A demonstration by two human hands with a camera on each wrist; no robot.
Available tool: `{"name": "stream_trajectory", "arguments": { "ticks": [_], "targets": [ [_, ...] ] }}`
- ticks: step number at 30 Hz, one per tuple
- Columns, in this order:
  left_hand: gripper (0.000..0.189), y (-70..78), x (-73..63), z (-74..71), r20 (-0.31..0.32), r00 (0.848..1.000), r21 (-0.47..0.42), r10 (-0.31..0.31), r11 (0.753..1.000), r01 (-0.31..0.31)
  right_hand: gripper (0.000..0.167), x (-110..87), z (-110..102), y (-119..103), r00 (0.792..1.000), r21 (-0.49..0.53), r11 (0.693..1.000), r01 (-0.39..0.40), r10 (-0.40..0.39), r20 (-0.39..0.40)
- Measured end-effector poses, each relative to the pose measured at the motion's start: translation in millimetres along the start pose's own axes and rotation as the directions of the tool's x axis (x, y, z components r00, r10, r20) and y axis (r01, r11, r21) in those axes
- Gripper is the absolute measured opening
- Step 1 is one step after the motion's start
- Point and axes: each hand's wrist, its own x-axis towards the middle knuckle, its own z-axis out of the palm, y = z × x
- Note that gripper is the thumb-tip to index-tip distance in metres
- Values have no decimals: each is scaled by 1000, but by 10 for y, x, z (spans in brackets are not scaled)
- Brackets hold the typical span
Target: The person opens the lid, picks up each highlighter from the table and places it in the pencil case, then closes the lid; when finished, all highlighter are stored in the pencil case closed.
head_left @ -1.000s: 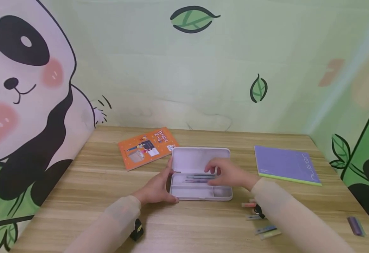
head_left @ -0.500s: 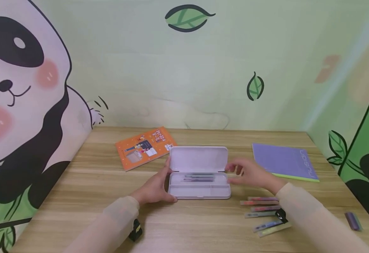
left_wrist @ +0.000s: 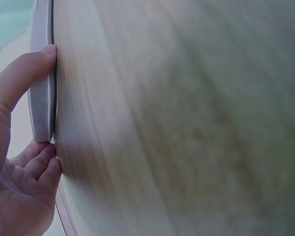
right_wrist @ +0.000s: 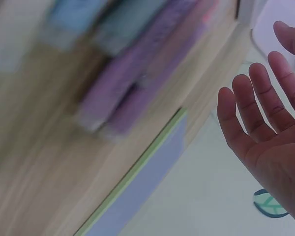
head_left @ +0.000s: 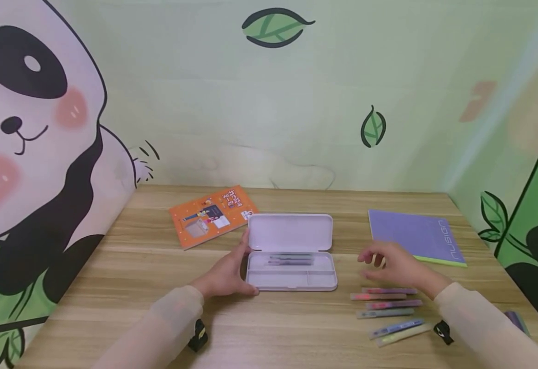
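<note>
A white pencil case (head_left: 290,233) stands with its lid raised in the middle of the table in the head view. Several slim pens (head_left: 292,260) lie in its rear compartment; both front compartments show bare bottoms. My left hand (head_left: 222,275) holds the case's left end, the thumb at the front edge and the fingers farther back, as the left wrist view also shows. To the right of the case, my right hand (head_left: 398,264) hovers with loosely bent fingers and nothing in it. Just below it lie several coloured markers (head_left: 391,304), seen close and blurred in the right wrist view.
An orange booklet (head_left: 213,218) lies behind the case on the left. A purple notebook (head_left: 412,233) with a green edge lies at the back right. Near the right table edge, a small dark purple object (head_left: 515,320) is partly covered by my right sleeve.
My right hand has left the inside of the pencil case and moved right, over beside the markers. The pens stay in the case. My left hand has kept its place.
</note>
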Motion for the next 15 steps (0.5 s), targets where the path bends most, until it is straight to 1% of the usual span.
{"name": "stream_trajectory", "arguments": {
  "ticks": [6, 9, 15],
  "targets": [
    [144, 0, -4, 0, 7, 1000, 0, 0, 1000, 0, 19, -145, -1, 119, 1000, -36, 999, 18, -17, 25],
    [143, 9, -10, -2, 8, 1000, -4, 0, 1000, 0, 21, -204, 7, 173, 999, -59, 998, 19, -17, 32],
    [143, 15, -11, -7, 16, 1000, -5, -7, 1000, 7, 25, -277, 37, 215, 998, -94, 995, -27, 31, 51]
  ]
}}
